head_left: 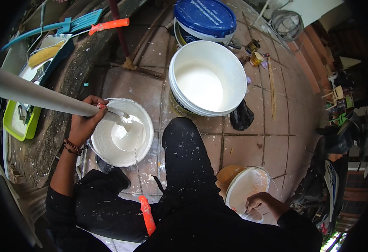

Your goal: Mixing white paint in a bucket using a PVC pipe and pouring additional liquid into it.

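My left hand [84,122] is closed round a long grey pole [45,91]. Past my fingers, its paint-coated lower end reaches into a small white bucket [144,145] with white paint in the bottom. A thin wire tool with an orange handle [147,216] leans from that bucket against my leg. Over a cream-stained bucket [230,189] at the lower right, my right hand [259,202] has its fingers curled downward. Whatever they grip is hard to make out; a pale, cup-like rim [253,216] shows just below them. A large white bucket [177,92] of white paint stands ahead.
A bucket with a blue lid [205,17] stands behind the large one, beside a black plastic bag [242,116]. On the carved wooden piece at left lie a yellow roller [45,54] and a lime-green tray [33,128]. A coiled cable [287,24] lies far right.
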A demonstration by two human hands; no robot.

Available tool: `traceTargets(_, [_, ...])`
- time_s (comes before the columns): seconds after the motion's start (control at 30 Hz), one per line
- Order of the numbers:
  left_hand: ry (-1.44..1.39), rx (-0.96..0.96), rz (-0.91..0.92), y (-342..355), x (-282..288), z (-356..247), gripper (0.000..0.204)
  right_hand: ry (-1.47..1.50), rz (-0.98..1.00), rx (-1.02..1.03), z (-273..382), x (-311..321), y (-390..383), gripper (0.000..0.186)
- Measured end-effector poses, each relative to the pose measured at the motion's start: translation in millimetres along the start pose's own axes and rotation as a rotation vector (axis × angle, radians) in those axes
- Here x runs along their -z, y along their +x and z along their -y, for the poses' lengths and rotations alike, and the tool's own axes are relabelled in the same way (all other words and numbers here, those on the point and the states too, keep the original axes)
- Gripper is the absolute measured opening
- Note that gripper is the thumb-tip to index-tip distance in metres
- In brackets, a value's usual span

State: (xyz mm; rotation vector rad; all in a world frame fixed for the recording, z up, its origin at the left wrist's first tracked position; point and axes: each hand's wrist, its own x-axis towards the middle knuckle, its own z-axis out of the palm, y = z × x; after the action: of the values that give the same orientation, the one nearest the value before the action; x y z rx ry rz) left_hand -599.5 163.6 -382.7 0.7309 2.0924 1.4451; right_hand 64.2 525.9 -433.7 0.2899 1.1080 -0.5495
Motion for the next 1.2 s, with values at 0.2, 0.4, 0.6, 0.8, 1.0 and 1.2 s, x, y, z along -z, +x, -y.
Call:
traceTargets(0.2, [0.035,-0.018,0.015,-1,5,6,0.021,-0.081,-0.14,0.211,-13,-21,11,0.046])
traceTargets(0.4, [-0.046,-0.043,0.006,-4,10,12,0.02,-0.174,-0.562,0.054,12,82,-175,0.052])
traceTargets(0.6, [-0.017,-0.054,0.007,-2,8,7,0.02,-0.261,-1.261,0.125,108,150,-417,0.02])
traceTargets(0.8, [0.0,-0.053,-0.01,-12,11,7,0.019,-0.685,-1.401,-0.181,187,297,-433,0.032])
traceTargets(1.0, [0.017,-0.074,0.012,-11,0,6,0.02,-0.961,-1.06,-0.328,226,423,-351,0.038])
traceTargets(1.2, [-0.043,-0.052,0.007,-21,4,5,0.018,-1.067,-0.896,-0.412,225,475,-267,0.038])
